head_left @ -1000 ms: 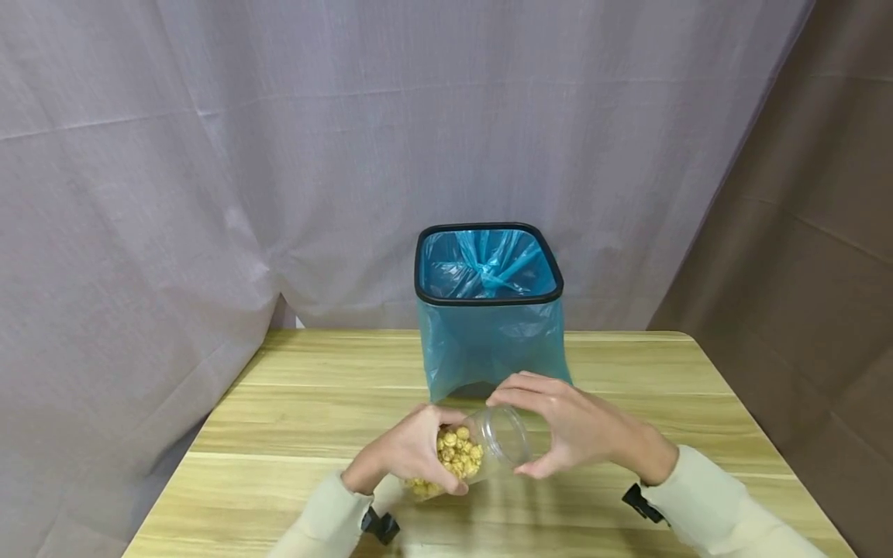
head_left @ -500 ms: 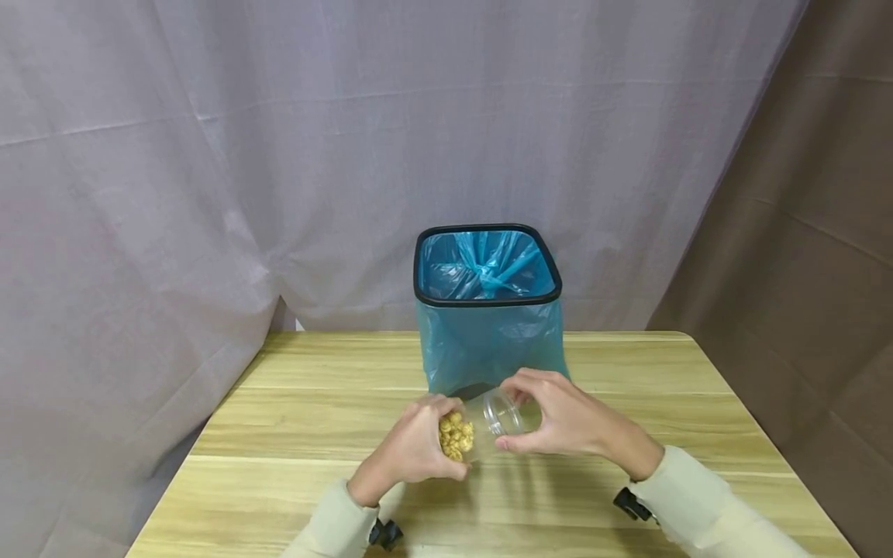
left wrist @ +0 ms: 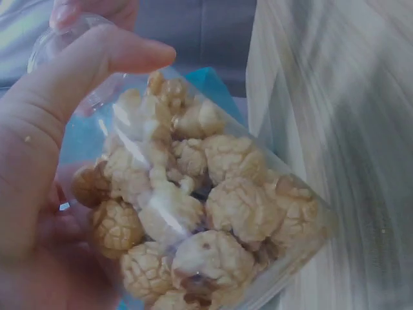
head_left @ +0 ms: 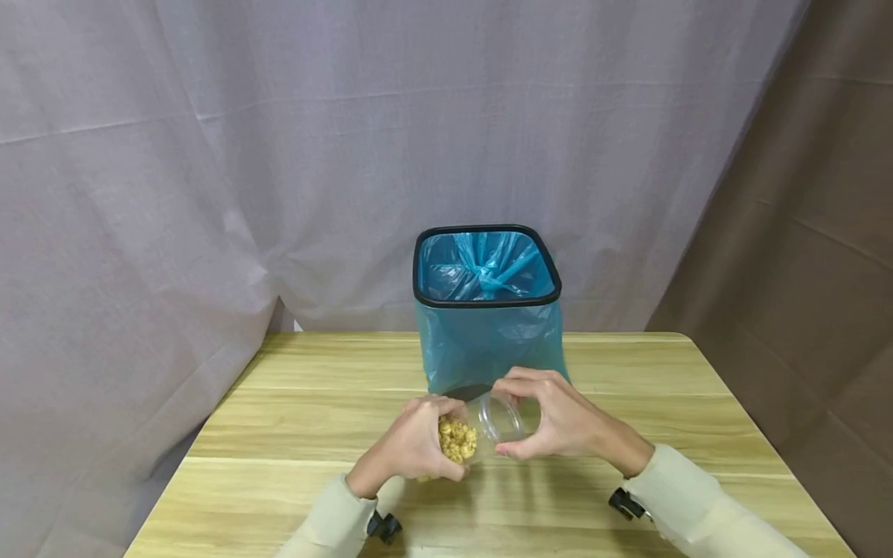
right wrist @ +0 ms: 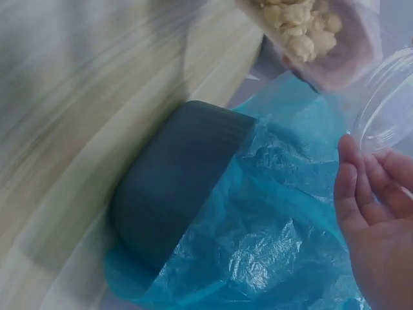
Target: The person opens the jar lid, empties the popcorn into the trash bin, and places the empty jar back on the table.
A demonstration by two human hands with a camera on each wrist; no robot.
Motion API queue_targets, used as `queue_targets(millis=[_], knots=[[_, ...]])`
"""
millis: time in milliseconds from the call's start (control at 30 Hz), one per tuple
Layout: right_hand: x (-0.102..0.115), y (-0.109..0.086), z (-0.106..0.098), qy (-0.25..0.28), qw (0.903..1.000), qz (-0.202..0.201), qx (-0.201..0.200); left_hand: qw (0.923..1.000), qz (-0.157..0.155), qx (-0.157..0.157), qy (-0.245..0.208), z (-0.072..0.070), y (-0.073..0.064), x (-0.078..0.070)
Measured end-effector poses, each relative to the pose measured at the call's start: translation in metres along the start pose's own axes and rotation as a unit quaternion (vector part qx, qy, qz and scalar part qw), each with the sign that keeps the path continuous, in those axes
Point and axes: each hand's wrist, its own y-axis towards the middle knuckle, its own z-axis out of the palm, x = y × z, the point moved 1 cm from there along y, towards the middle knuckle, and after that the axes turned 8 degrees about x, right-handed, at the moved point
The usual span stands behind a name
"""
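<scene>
My left hand (head_left: 421, 440) is wrapped around a clear plastic jar (left wrist: 277, 145), which lies tilted on its side above the table with its mouth end toward the right. Caramel popcorn (head_left: 457, 440) fills its lower part and shows large through the wall in the left wrist view. At the mouth end my right hand (head_left: 561, 415) grips a clear round lid (head_left: 517, 424), thumb below and fingers above. The right wrist view has this lid (right wrist: 390, 106) close beside the jar's end.
Behind the hands stands a dark bin (right wrist: 174, 174) with a blue bag (head_left: 491, 341) folded over a black rim frame (head_left: 488, 303). The wooden table (head_left: 314, 418) runs back to grey curtains (head_left: 335, 170). A brown curtain (head_left: 788, 263) hangs along the right side.
Both hands, with the jar and lid, have shifted slightly away from me since a second ago. The right hand has also edged left lately. The popcorn has shifted a little inside the jar.
</scene>
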Motion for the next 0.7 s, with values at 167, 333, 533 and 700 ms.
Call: queue_targets(millis=[167, 333, 533, 700], knots=[[0.007, 0.002, -0.003, -0.045, 0.9958, -0.074, 0.028, 0.9946, 0.026, 0.07, -0.072, -0.001, -0.002, 0.005], [0.012, 0.003, -0.007, -0.079, 0.9907, -0.094, 0.059, 0.9909, 0.031, 0.085, -0.1, -0.001, -0.006, 0.008], [0.011, 0.0, -0.01, -0.064, 0.9951, -0.029, 0.07, 0.9976, -0.009, 0.056, -0.041, 0.002, -0.008, 0.006], [0.008, 0.0, -0.009, -0.025, 0.9958, 0.064, 0.06, 0.9991, -0.034, 0.027, 0.002, 0.004, -0.009, 0.006]])
